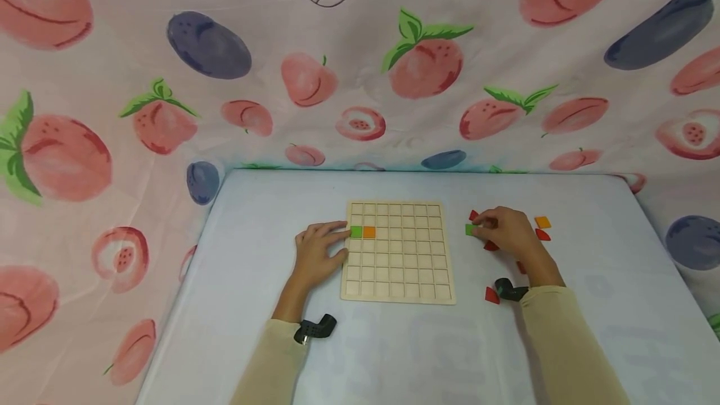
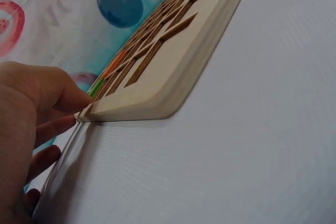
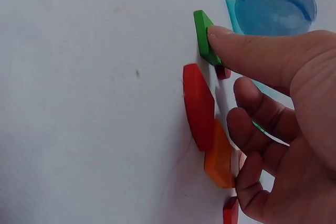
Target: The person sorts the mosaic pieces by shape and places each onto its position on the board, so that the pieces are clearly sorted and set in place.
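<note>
My left hand (image 1: 320, 255) lies at the left edge of a pale wooden grid board (image 1: 398, 254), fingers spread and touching its rim. In the left wrist view the thumb meets the board's side. A green square tile (image 1: 356, 232) and an orange square tile (image 1: 369, 232) sit side by side in the board's second row at the left. To the right of the board, my right hand (image 1: 509, 233) pinches another green tile (image 3: 201, 32) between thumb and index finger, low over the table. The index fingertip is hidden in the right wrist view.
Around the right hand lie several loose pieces: a red piece (image 1: 492, 295) toward the front, a red rounded piece (image 1: 542, 234) and an orange tile (image 1: 542, 222) beyond the wrist. The white table (image 1: 394, 355) meets a fruit-print cloth (image 1: 315, 30) at the back.
</note>
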Demonstrator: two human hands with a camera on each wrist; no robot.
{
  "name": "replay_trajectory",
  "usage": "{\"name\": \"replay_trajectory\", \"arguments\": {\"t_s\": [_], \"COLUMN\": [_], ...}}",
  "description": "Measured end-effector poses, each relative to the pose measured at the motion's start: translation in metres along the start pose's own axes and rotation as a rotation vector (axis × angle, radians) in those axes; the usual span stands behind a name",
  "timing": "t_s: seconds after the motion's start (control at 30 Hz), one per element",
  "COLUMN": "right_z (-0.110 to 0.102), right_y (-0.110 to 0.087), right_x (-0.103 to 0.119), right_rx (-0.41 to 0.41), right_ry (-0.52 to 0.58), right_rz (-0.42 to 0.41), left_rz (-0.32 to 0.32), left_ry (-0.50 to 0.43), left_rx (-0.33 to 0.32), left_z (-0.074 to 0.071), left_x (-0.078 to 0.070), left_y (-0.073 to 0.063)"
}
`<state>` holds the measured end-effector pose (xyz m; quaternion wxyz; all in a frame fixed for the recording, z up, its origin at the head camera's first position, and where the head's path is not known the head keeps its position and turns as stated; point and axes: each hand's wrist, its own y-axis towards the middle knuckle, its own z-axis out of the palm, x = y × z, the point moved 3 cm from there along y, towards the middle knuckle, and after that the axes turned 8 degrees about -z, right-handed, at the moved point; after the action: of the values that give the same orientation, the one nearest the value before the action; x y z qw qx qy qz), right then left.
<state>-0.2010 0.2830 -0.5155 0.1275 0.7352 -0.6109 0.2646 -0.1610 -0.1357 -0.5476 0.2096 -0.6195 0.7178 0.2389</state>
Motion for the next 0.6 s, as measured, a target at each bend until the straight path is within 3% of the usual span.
{"name": "replay_trajectory", "arguments": {"t_s": [0.23, 0.6], "right_z": [-0.0023, -0.0048], "right_y": [0.0006, 0.0019], "right_x": [-0.0049, -0.0042], "right_rx": [0.054, 0.084], "right_ry": [0.026, 0.039], "right_rz": [0.052, 0.05], "left_rz": [0.001, 0.003], "left_ry": [-0.012, -0.011], "left_rx": [0.006, 0.008], "left_z": [-0.0014, -0.0035], "left_x": [-0.0017, -0.0021], "left_y": [-0.0001, -0.0006]}}
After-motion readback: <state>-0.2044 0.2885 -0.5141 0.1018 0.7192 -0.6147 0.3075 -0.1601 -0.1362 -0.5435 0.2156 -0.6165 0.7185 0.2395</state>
